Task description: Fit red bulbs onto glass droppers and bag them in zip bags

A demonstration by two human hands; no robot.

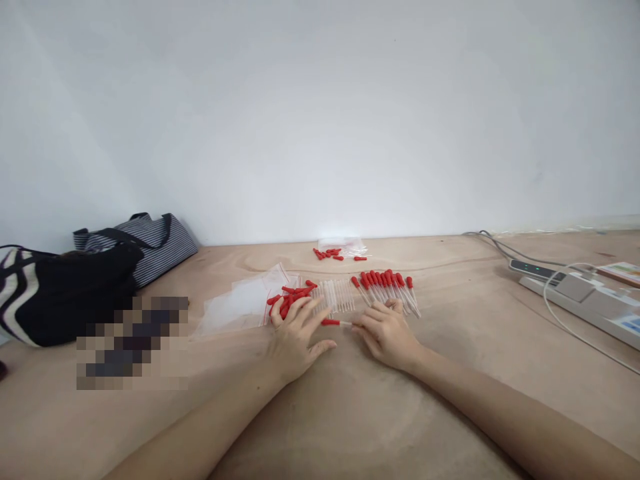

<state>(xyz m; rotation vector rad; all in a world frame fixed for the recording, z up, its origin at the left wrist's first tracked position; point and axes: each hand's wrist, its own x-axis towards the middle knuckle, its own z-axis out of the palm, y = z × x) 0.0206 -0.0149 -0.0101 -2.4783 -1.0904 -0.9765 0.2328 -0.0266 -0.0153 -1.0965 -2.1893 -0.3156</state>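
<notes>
My right hand [385, 333] pinches the clear tube of a dropper whose red rubber bulb [331, 322] points left. Fingers spread, my left hand [301, 337] rests by a pile of red rubber bulbs [287, 303], and its fingertips hide part of them; I see nothing held in it. Between the hands, a little farther back, lies a row of clear glass tubes [337, 295]. Several droppers with red bulbs on them [383, 280] lie side by side behind my right hand.
Clear zip bags [235, 303] lie left of the pile. Near the wall are more red bulbs [327, 253] and another clear bag [343, 245]. A striped bag [165, 243] and a black bag [80, 293] stand left. Power strips with cables [585, 300] lie right.
</notes>
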